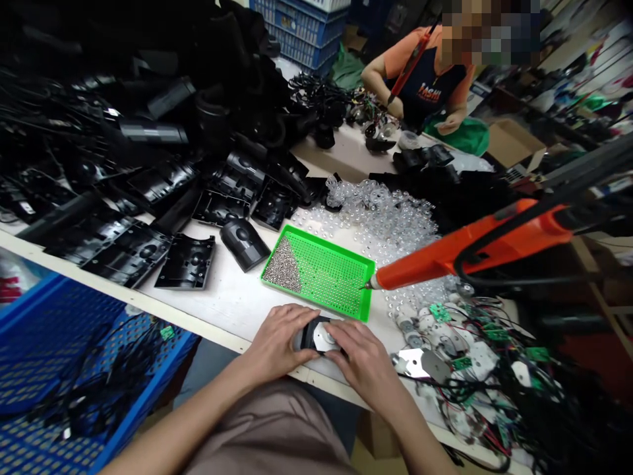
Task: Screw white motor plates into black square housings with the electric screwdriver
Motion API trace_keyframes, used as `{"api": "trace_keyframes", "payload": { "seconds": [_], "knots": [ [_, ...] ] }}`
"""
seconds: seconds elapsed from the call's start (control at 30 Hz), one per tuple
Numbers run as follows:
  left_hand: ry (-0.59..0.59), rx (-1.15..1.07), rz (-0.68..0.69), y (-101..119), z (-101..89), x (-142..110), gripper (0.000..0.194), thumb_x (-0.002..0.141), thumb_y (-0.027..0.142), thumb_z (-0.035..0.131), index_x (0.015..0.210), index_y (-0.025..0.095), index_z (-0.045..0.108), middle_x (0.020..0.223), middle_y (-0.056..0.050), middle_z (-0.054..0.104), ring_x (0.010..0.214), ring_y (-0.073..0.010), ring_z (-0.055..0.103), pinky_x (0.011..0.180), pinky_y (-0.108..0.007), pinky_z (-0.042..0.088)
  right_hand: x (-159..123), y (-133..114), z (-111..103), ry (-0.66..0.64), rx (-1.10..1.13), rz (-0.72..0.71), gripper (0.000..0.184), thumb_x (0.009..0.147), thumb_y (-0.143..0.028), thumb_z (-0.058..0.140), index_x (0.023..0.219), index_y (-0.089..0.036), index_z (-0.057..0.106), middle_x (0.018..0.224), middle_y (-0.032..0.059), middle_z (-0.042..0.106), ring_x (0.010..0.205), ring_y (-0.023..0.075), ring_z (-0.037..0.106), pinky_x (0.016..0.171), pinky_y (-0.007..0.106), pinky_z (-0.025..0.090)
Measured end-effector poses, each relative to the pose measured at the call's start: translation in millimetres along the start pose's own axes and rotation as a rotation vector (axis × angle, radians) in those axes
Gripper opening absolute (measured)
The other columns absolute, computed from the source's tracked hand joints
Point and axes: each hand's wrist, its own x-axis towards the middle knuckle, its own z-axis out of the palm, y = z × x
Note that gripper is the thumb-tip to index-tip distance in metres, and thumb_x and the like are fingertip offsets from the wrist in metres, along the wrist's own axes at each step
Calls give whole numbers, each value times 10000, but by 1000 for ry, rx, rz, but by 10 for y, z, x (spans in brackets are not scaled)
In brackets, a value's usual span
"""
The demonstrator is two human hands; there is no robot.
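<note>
Two hands going in the head view: left hand [277,336] at 9 o'clock, right hand [363,353] at 3, fingers of both gripping a small black part [310,335] with a pale plate [322,338] at the worktop's [225,300] near edge. Green tray [329,272] sits at 12, tiny metal bits [283,267] heaped at its 9 o'clock end. Orange screwdriver [420,264] hangs at 2, black shells [185,260] at 10.

Wearing a taupe-brown, matte, soft-fabric garment [270,432] over the torso, loosely draped, creased into long folds, plain where visible. Showing a bare left forearm [192,422] and bare right forearm [406,429], plus bare left hand [277,335] and bare right hand [364,356].
</note>
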Motion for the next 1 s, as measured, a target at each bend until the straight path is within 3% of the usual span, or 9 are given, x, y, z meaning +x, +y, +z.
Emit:
{"api": "trace_keyframes", "payload": {
  "seconds": [0.2,0.43,0.6,0.73,0.9,1.0],
  "knots": [
    [2,-21,-8,-9,1,6,714,720,335,791,1360,255,485,1311,-78,611,1210,-279,526,1015,-452,386,-57,-37,88,89,-147,13,415,895,-237,571,1307,-197,544,1178,123,657,1050,293,590,884,478,529],
    [-3,6,-36,88,6,-6,659,779,366,710,1376,237,464,1339,-93,591,1242,-298,491,1037,-482,330,-78,-37,157,201,72,42,398,928,-110,476,1296,-235,559,1104,87,659,1018,203,595,876,365,536],
    [74,53,-106,164,125,9,496,848,368,629,1314,241,513,1264,-71,636,1239,-301,474,1052,-507,269,-82,1,152,195,152,91,324,926,-157,514,1241,-206,575,1113,72,692,1024,207,600,901,377,514],
    [83,53,-139,170,173,6,491,827,313,639,1298,254,515,1255,-54,635,1251,-294,459,1075,-512,228,-62,-6,148,193,83,84,312,925,-185,534,1229,-220,591,1104,70,708,975,222,611,840,394,499],
    [66,67,-143,170,158,14,479,838,342,613,1296,250,509,1248,-69,638,1250,-302,464,1072,-525,216,-125,6,41,190,114,99,385,919,-257,559,1303,-229,546,1170,77,687,1070,235,596,886,400,495],
    [64,84,-137,163,162,23,476,837,345,604,1292,241,511,1248,-75,636,1245,-308,468,1068,-533,215,-293,13,-61,303,161,205,300,936,-270,530,1227,-219,580,1129,73,693,1074,216,598,880,367,493]
  ]
}}
